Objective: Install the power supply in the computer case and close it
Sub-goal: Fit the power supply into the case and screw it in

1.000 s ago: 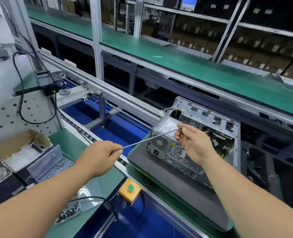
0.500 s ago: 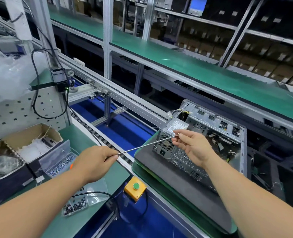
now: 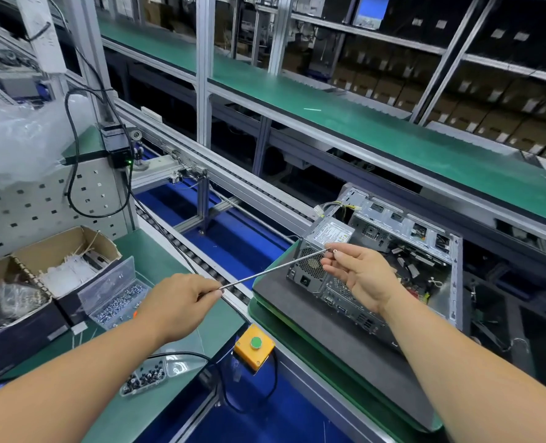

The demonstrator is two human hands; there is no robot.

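I see the left hand (image 3: 182, 302) clenched round one end of a thin metal rod (image 3: 275, 267), lower centre. The right hand (image 3: 359, 276) pinches a small screw (image 3: 336, 250) at the rod's far tip. The computer case (image 3: 402, 260) lies open on a grey mat (image 3: 345, 343), centre right, the power supply (image 3: 321, 247) seated in its near corner.

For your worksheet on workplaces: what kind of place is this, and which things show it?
Most likely a computer assembly line: a roller conveyor, an open computer case on a pallet, and a tray of screws.
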